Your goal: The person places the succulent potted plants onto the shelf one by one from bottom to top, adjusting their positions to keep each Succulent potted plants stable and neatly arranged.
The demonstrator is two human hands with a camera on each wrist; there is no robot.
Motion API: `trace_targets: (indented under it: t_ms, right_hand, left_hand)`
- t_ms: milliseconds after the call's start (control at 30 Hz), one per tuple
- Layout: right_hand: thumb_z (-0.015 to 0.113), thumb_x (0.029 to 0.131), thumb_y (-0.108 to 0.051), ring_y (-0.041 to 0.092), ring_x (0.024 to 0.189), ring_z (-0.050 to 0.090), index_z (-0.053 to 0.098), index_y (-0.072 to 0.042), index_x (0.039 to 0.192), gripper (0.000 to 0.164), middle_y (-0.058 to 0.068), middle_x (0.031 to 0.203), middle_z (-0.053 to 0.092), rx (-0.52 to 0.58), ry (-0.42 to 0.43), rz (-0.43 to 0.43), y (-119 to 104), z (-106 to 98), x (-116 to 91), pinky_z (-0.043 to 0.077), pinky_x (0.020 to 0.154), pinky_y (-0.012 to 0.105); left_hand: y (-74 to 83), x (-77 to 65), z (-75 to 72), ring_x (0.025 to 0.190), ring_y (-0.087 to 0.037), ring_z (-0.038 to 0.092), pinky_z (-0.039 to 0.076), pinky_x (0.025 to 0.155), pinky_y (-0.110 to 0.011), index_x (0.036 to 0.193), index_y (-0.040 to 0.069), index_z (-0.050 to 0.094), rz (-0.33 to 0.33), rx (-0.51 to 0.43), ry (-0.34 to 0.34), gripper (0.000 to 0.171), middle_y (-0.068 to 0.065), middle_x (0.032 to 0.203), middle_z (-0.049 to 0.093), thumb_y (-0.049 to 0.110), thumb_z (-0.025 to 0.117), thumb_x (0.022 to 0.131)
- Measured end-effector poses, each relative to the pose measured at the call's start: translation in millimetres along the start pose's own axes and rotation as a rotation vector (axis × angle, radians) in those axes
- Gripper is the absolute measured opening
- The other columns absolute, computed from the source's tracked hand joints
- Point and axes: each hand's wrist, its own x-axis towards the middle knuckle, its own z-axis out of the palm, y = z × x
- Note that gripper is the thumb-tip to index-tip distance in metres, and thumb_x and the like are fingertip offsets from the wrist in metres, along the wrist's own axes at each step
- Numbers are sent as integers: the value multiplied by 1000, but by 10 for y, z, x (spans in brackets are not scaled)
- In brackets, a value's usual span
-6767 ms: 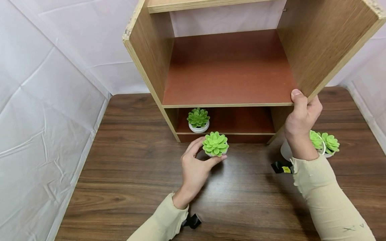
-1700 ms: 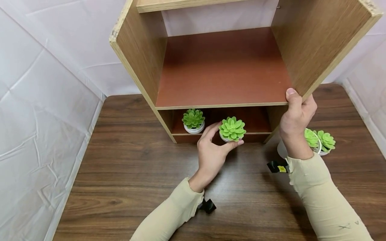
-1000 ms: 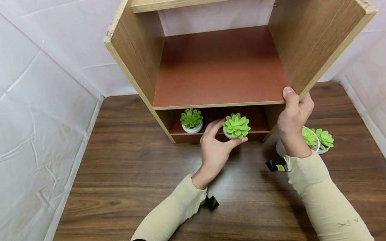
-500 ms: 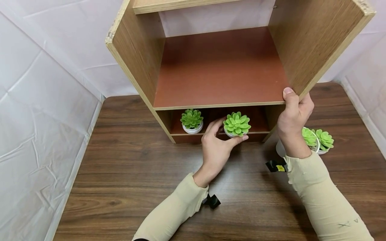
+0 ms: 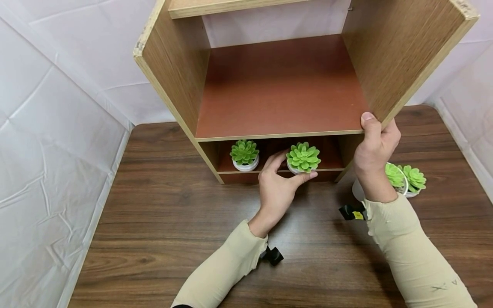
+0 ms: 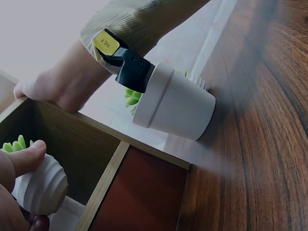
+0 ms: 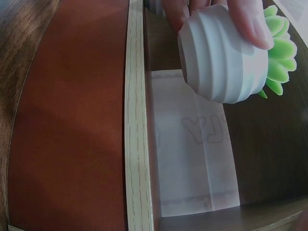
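Observation:
My left hand (image 5: pixel 278 188) pinches a small potted artificial succulent (image 5: pixel 303 156) between thumb and fingers, in front of the shelf unit's lower compartment. In the right wrist view its ribbed white pot (image 7: pixel 216 57) hangs just off the lower shelf's front edge (image 7: pixel 137 120), with a gap between them. A matching potted succulent (image 5: pixel 245 153) stands at the left end of that lower shelf. My right hand (image 5: pixel 375 156) grips the front edge of the unit's right side panel (image 5: pixel 408 64), its thumb on the middle shelf's corner (image 5: pixel 346 124).
Beyond my right wrist, a white bucket-like pot (image 6: pixel 175 103) with a succulent in it stands on the wooden table (image 5: pixel 154 239). Another succulent (image 5: pixel 414 179) is just beside it. White sheeting (image 5: pixel 50 171) hangs along the left and back.
My left hand has carried the succulent rightward and toward the lower shelf; over the last half second it barely moves. My right hand keeps its grip on the side panel.

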Motion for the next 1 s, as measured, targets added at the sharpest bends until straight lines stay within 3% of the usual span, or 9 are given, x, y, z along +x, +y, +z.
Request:
trace_targets:
  t_ms: [467, 800, 1000]
  right_hand:
    - [49, 83, -4, 23, 77, 57, 67, 1, 88, 20, 13, 81, 63, -27, -13, -26, 11, -8, 5, 42, 73, 28]
    - [49, 83, -3, 23, 75, 57, 67, 1, 86, 19, 13, 79, 63, -13, 17, 2, 24, -15, -7, 41, 73, 27]
    - [49, 83, -4, 23, 76, 57, 67, 2, 87, 19, 14, 80, 63, -26, 5, -11, 13, -5, 2, 42, 73, 28]
  left_hand:
    - [-30, 57, 21, 100, 0, 52, 44, 84, -24, 116, 17, 62, 43, 3, 10, 67, 10, 108, 58, 38, 86, 56]
    - [-55, 68, 58, 87, -3, 59, 49, 72, -25, 116, 15, 61, -9, -43, -11, 67, 10, 102, 60, 32, 87, 57]
    - [-49, 112, 55, 89, -2, 57, 48, 73, -24, 113, 14, 63, -28, 9, -12, 67, 10, 100, 61, 36, 87, 54]
